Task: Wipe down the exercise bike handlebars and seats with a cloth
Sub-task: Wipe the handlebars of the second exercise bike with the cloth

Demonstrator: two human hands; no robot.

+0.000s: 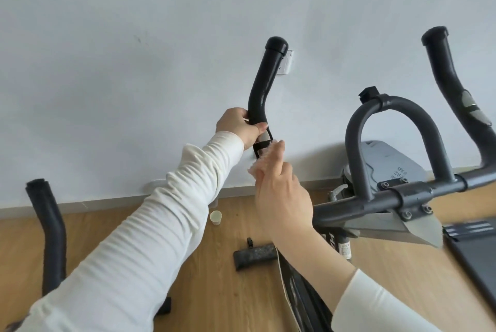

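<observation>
wall (161, 36) behind; right fingers (281, 168) hold cloth (261, 160) on handlebar (264, 82), left fingers (245, 114) above.

I see a small cream paper cup (215, 217) on the light wooden plank floor (94, 229) — a short black foam tube (253, 256) nearby — and a white wall socket (287, 64) on the pale painted wall (161, 23).

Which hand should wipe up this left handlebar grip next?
Right. The right hand holds the pink cloth against the handlebar; the left hand grips the bar just above, with no cloth.
</observation>
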